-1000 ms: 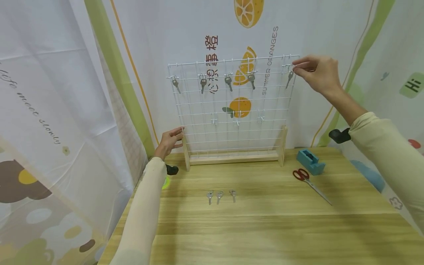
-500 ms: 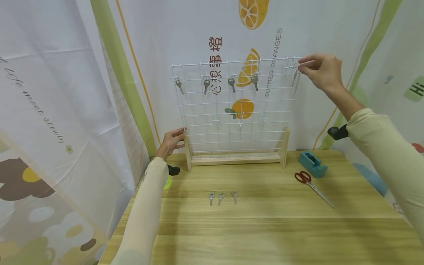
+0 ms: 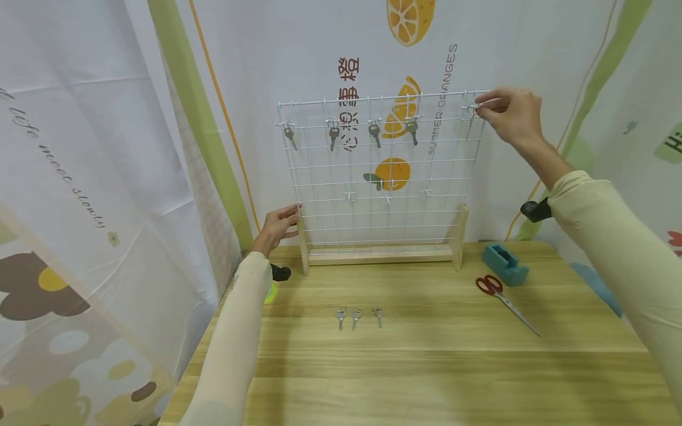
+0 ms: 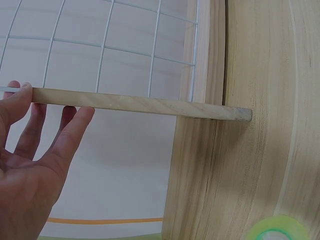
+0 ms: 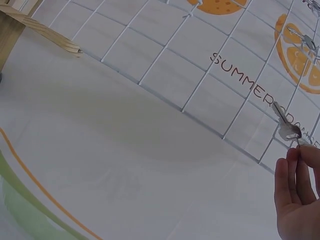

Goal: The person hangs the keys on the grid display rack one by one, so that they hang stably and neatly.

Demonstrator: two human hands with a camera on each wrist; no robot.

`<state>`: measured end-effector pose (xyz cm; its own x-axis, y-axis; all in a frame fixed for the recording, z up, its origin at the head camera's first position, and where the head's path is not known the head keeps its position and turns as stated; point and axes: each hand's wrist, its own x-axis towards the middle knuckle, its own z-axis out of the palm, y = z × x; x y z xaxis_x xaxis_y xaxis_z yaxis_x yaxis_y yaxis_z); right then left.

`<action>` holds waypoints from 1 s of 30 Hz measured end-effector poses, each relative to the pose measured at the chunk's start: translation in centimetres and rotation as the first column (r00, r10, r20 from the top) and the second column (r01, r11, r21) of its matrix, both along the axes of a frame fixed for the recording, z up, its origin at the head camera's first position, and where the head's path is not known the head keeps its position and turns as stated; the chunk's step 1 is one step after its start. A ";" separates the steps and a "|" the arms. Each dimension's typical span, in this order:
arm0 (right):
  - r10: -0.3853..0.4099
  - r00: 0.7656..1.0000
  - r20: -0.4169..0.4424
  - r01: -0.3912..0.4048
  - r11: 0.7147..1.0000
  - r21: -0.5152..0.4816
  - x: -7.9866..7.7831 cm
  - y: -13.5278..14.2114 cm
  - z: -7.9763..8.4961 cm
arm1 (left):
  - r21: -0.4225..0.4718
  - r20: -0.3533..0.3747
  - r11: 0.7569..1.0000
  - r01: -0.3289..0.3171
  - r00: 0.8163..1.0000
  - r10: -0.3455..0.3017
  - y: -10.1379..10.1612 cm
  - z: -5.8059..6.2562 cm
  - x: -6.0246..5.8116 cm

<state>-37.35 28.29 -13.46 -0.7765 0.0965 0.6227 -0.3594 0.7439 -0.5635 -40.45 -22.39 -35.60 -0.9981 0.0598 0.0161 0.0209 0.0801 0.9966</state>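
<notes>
A white wire grid rack (image 3: pixel 380 163) on wooden feet stands at the back of the table. My right hand (image 3: pixel 514 118) is at its upper right corner, pinching a key (image 5: pixel 286 124) by its ring, close to a white hook there; whether the ring is on the hook I cannot tell. My left hand (image 3: pixel 277 228) holds the rack's left side, with the thumb and fingers about the top of the wooden upright (image 4: pixel 145 104). Several keys (image 3: pixel 375 135) hang in a row from upper hooks. Three more keys (image 3: pixel 356 319) lie on the table in front.
Three lower hooks (image 3: pixel 387 198) on the grid carry nothing. A teal tape dispenser (image 3: pixel 504 264) and red-handled scissors (image 3: pixel 506 303) lie on the table (image 3: pixel 415 378) at the right. A yellow-green tape roll (image 4: pixel 278 229) is by my left forearm. A printed curtain (image 3: pixel 442 35) hangs behind the rack.
My right hand first drew the key slightly right, then brought it back left against the corner hook. The left hand keeps its hold. The head view has shifted a little.
</notes>
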 end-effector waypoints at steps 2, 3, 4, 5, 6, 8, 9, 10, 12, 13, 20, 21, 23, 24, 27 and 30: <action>-0.002 1.000 0.004 0.001 1.000 0.007 0.0 0.1 -0.1 | 0.002 -0.001 1.000 0.001 1.000 -0.001 0.0 0.0 0.0; -0.001 1.000 0.003 0.001 1.000 0.006 0.1 0.1 -0.1 | 0.002 -0.001 1.000 0.000 1.000 0.000 0.0 -0.1 0.0; 0.000 1.000 0.004 0.000 1.000 0.004 0.2 0.2 -0.2 | -0.001 0.000 1.000 -0.001 1.000 0.001 0.0 -0.1 0.0; -0.001 1.000 0.000 0.001 1.000 0.005 0.3 0.3 -0.3 | -0.001 0.002 1.000 -0.002 1.000 0.002 0.0 -0.1 0.0; -0.001 1.000 -0.004 0.001 1.000 0.004 0.4 0.4 -0.4 | -0.003 0.004 1.000 -0.002 1.000 0.002 -0.1 -0.1 0.0; -0.003 1.000 -0.011 0.003 1.000 0.006 0.8 0.7 -0.6 | -0.008 0.007 1.000 0.000 1.000 0.000 -0.1 -0.1 0.0; -0.004 1.000 -0.016 0.004 1.000 0.009 1.0 0.8 -0.7 | -0.011 0.007 1.000 0.001 1.000 -0.001 -0.1 -0.1 0.0; -0.001 1.000 -0.020 0.001 1.000 0.012 1.2 0.9 -0.9 | -0.011 0.006 1.000 0.003 1.000 -0.003 -0.1 -0.1 0.0; 0.011 1.000 -0.024 -0.011 1.000 0.019 1.7 1.0 -1.1 | -0.009 0.003 1.000 0.006 1.000 -0.006 -0.1 0.0 0.0; 0.020 0.999 -0.027 -0.020 1.000 0.022 2.0 1.1 -1.3 | -0.006 0.002 1.000 0.006 1.000 -0.006 -0.2 0.0 0.0; 0.087 0.995 -0.041 -0.082 0.991 0.103 4.1 0.6 -3.0 | 0.000 0.009 1.000 0.000 1.000 0.000 -0.2 0.2 -0.2; 0.098 0.994 -0.044 -0.093 0.989 0.116 4.3 0.4 -3.4 | 0.000 0.011 1.000 -0.001 1.000 0.001 -0.2 0.1 -0.2; 0.125 0.991 -0.051 -0.117 0.984 0.134 4.8 0.1 -4.2 | 0.001 0.013 1.000 -0.004 1.000 0.004 -0.1 0.1 -0.3; 0.143 0.988 -0.058 -0.133 0.981 0.143 4.9 -0.1 -4.6 | 0.002 0.014 1.000 -0.006 1.000 0.005 -0.1 0.1 -0.3; 0.205 0.977 -0.067 -0.192 0.968 0.163 5.3 -0.6 -5.9 | 0.008 0.015 1.000 -0.008 1.000 0.008 0.0 0.0 -0.4; 0.251 0.966 -0.055 -0.238 0.956 0.172 5.8 -1.2 -7.2 | 0.005 0.015 1.000 -0.006 1.000 0.006 0.1 0.0 -0.5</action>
<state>-31.59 27.11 -20.66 -0.7139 -0.1980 0.6716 -0.5785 0.7072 -0.4065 -40.96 -22.31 -35.57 -0.9985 0.0540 0.0019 0.0060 0.0747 0.9972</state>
